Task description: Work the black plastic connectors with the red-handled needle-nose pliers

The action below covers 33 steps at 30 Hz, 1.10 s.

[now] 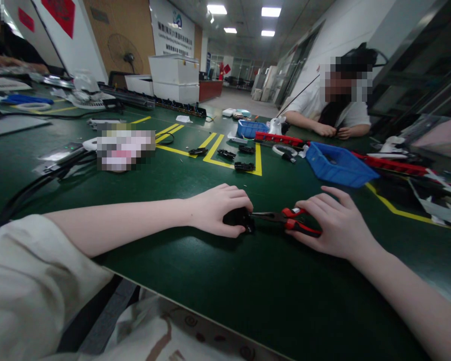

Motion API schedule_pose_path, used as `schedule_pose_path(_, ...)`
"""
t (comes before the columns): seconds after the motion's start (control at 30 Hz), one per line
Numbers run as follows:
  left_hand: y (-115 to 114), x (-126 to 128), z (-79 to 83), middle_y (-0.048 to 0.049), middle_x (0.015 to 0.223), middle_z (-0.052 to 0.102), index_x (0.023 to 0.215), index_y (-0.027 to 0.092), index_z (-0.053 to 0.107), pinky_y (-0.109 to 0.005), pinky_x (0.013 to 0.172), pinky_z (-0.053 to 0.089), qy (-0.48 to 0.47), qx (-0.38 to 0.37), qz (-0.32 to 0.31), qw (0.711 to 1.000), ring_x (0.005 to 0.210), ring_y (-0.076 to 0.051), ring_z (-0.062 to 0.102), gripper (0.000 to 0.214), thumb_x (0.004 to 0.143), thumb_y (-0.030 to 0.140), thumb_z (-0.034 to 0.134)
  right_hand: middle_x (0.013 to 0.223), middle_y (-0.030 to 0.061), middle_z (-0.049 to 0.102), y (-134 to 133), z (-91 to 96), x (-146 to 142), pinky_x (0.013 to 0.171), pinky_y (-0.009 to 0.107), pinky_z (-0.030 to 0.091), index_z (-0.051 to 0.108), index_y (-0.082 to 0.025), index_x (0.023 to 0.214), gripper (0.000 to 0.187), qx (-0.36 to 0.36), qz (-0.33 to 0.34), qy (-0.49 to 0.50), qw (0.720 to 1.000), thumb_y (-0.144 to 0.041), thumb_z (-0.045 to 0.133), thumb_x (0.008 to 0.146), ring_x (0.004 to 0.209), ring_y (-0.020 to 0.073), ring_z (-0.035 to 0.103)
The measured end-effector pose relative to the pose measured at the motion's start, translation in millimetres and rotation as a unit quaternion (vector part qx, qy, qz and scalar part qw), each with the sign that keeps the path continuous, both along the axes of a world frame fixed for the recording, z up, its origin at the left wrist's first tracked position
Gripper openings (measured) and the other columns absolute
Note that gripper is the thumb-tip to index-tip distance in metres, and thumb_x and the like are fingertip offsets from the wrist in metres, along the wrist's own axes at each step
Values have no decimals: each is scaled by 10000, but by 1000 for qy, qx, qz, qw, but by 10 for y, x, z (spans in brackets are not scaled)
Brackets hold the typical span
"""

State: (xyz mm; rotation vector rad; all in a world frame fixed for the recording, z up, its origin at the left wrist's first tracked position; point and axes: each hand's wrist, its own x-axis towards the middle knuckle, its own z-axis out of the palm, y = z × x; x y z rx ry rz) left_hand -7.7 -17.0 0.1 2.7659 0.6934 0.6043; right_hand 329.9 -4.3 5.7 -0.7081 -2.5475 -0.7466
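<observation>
On the green tabletop (195, 265), my left hand (220, 208) is closed around a small black part (248, 223), its fingers hiding much of it. My right hand (332, 223) grips needle-nose pliers (300, 228) by their red and black handles. The long jaws point left and reach the edge of the black part; whether they pinch it I cannot tell. Beyond my hands lie several similar black parts (244, 166), in and beside a yellow-taped outline (258, 160).
A blue bin (338, 165) stands beyond my right hand, with a smaller blue bin (251, 129) farther back. Red strips (278, 138) lie nearby. At left are a blurred-out object (126, 148) and black cables (41, 188). Across the table a person (334, 110) works with both hands.
</observation>
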Motion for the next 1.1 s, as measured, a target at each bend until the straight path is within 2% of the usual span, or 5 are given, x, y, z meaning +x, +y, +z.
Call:
schedule_pose_path(0.3,62,-10,-24,-99,1157,705,1166,185,641,-376,933,457,16,16,11,1000,1064,-256,639,303,956,397,690,913,83,747,16,18,14,1020,568,489,678,-250,1068,367,-18,-9,12,1000,-568,665,885,833,288,694)
schedule_pose_path(0.53,78,5,-52,-74,1076,695,1118,169,643,-335,860,475,-16,-34,16,999,961,-212,647,259,949,346,726,892,90,749,32,40,65,1014,576,493,675,-245,1050,362,-17,-13,6,1000,-572,642,898,832,298,705)
schedule_pose_path(0.9,89,9,-74,-83,1088,675,1194,162,665,-335,869,487,-30,-52,7,998,990,-216,623,306,946,332,720,895,88,752,13,13,29,1022,581,490,650,-222,1071,370,-19,-2,3,1000,-564,625,930,826,291,716)
schedule_pose_path(1.1,90,4,-65,-85,1108,672,1159,165,670,-344,879,500,-31,-68,8,997,1006,-218,627,277,938,324,722,897,78,747,6,13,9,1023,561,488,646,-223,1078,372,-15,4,2,1000,-569,618,943,829,280,719)
